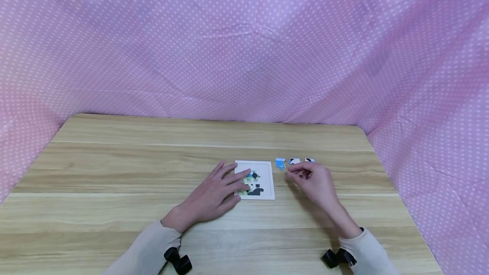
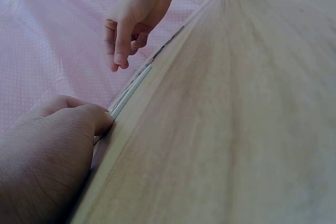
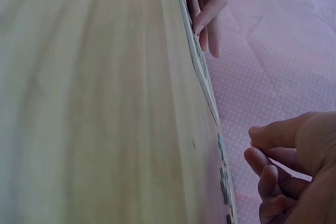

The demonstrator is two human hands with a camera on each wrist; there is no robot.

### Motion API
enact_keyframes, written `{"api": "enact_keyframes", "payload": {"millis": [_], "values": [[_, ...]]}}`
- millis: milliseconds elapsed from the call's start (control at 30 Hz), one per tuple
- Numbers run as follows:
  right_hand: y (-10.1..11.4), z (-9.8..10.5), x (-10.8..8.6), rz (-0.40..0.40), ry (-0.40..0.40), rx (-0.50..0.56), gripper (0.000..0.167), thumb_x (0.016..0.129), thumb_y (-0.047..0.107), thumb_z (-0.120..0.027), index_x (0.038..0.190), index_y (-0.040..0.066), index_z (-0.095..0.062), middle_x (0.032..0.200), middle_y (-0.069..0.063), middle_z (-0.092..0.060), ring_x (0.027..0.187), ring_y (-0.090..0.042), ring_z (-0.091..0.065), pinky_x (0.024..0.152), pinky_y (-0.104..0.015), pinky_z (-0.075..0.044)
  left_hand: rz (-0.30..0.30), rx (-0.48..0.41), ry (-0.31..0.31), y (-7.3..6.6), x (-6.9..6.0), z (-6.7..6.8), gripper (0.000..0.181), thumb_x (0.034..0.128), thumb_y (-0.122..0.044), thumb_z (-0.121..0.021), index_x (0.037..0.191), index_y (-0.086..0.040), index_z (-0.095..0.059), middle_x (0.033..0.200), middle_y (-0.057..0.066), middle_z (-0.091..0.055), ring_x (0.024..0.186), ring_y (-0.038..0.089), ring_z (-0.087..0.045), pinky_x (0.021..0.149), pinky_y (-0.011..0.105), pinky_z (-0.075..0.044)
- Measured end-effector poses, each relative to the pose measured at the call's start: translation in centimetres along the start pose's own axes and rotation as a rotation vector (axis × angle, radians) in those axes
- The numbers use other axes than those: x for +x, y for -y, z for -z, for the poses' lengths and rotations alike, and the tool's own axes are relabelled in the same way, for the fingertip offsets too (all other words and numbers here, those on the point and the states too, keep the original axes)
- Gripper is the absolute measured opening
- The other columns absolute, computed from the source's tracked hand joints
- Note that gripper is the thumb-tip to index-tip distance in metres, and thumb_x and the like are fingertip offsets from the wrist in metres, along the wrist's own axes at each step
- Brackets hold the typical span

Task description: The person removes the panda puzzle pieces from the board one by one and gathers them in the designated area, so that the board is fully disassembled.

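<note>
A white square puzzle board [image 1: 269,183] lies on the table, with several picture pieces [image 1: 255,191] in green, black and blue inside its frame. My left hand [image 1: 215,194] rests on the board's left side, its fingers spread across the frame and over part of the picture. Just right of the board, my right hand [image 1: 317,185] hovers above the table, thumb and forefinger close together; no piece shows between them. Beyond its fingertips lies a row of loose puzzle pieces: a blue one [image 1: 280,163], a panda-faced one [image 1: 294,161] and another [image 1: 310,160] partly hidden behind the hand.
The wooden table [image 1: 114,173] has a pale grain and rounded far corners. Pink cloth with white dots [image 1: 244,54] hangs behind it and along both sides. Black wrist straps sit on both sleeves.
</note>
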State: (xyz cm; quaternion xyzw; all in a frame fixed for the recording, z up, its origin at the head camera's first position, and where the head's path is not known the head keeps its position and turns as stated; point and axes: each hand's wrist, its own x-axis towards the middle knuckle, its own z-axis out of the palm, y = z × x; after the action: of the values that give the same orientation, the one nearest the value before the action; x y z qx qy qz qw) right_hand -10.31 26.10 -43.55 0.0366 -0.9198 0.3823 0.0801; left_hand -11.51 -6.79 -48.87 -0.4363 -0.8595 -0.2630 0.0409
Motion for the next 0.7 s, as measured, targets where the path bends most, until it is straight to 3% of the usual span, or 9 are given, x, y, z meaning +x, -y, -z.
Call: {"api": "enact_keyframes", "payload": {"millis": [300, 700], "values": [[0.9, -0.5, 0.0, 0.003, 0.015, 0.001, 0.009, 0.090, 0.005, -0.092, 0.098, 0.009, -0.087, 0.080, 0.000, -0.074, 0.066, -0.010, -0.056, 0.057, -0.020, -0.045, -0.001, -0.002, -0.032, 0.1, -0.1, 0.0, 0.029, 0.1093, -0.026, -0.065, 0.135, -0.027, -0.078, 0.166, 0.012, -0.050, 0.158, 0.031, -0.042, 0.137, 0.063, -0.019], [2.3, -1.6, 0.6, 0.041, 0.046, -0.016, 0.013, 0.089, 0.002, -0.091, 0.100, 0.009, -0.087, 0.082, 0.001, -0.073, 0.069, -0.012, -0.055, 0.060, -0.020, -0.044, 0.001, -0.011, -0.040, 0.1, 0.0, 0.0, 0.029, 0.1088, -0.026, -0.065, 0.135, -0.028, -0.078, 0.152, 0.010, -0.054, 0.145, 0.026, -0.049, 0.136, 0.064, -0.022]]}}
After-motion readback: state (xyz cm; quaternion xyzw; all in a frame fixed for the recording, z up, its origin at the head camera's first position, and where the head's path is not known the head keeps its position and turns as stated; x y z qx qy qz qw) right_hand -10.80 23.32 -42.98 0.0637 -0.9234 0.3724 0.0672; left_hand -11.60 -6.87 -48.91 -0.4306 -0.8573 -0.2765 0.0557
